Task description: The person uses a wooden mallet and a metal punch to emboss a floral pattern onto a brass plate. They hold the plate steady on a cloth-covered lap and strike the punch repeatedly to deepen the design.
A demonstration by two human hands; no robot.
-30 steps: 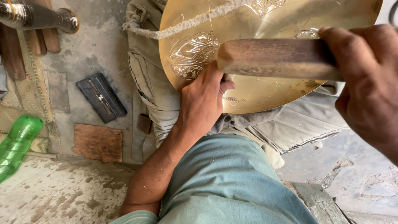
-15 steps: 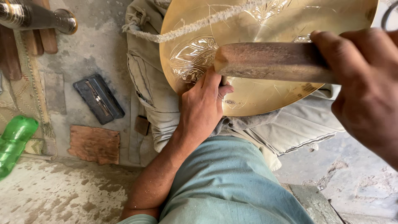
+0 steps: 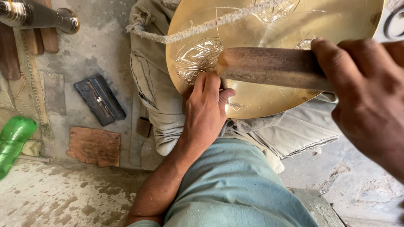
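Since the earlier frames, little has shifted: the wooden mallet handle [image 3: 269, 67] has been kept level across the upper middle of the frame, and the left hand [image 3: 206, 109] has been held at the same spot on the brass plate [image 3: 269, 94].

The round engraved brass plate is seen filling the upper centre and upper right of the frame, bedded on a folded grey-beige cloth [image 3: 155, 96]. The left hand is laid on the plate's lower left rim; its fingers [image 3: 210, 84] are pressed together and curled, apparently pinching a small tool that is hidden beneath them. The mallet handle's long axis is set horizontally, with its blunt end touching or just above those fingers. The right hand [image 3: 366, 101], at the right edge, is wrapped around the handle with fingers closed tight.

A frayed rope [image 3: 202, 29] is drawn diagonally over the plate's upper left. At the left, on the concrete floor [image 3: 84, 197], a dark flat metal block [image 3: 99, 100], a reddish brick piece [image 3: 94, 146] and a green plastic bottle [image 3: 12, 141] are seen, well apart from the hands. The engraved leaf [image 3: 198, 59] lies just above the left fingers, unobstructed.
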